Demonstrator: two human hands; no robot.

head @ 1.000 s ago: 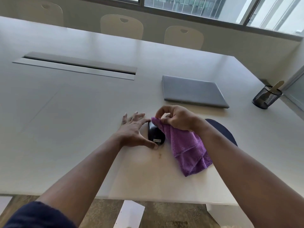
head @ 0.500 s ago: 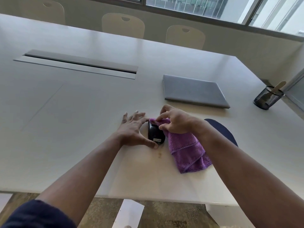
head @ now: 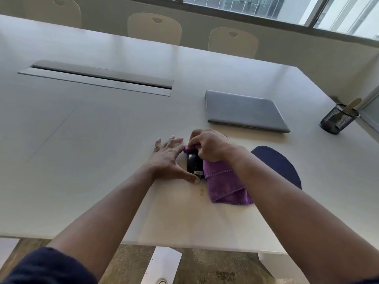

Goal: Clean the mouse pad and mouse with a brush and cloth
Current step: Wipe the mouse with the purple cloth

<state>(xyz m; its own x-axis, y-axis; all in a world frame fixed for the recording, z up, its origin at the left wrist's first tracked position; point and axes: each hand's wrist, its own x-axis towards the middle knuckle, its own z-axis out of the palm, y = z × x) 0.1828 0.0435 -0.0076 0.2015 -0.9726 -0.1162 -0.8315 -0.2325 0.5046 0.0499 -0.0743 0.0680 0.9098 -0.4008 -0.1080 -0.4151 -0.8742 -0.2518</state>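
mouse (head: 194, 165) sat on the bare counter (head: 102, 140), just left of the mouse pad (head: 281, 165), not on it. i judged this kept the pad free for its own cleaning.

my left hand (head: 170, 160) lay against the mouse's left side, fingers straight and spread on the counter beyond it, thumb pressed at the near end by the label. it gripped nothing; it served as a stop so the mouse would not slide under rubbing.

my right hand (head: 211, 146) was curled around a bunch of the purple cloth (head: 225, 185), fingers clamped on it and bearing down on the far end of the mouse. the rest of the cloth trailed loose toward me, right of the mouse, partly over the pad's near-left edge.

step in hand, as i judged it: wiping the mouse's top and front.

brush: not identified in view. a mesh cup (head: 338, 119) far right of the mouse held a pale wooden handle; could not tell what it was.

closed laptop (head: 244, 111) lay beyond the mouse, well apart.
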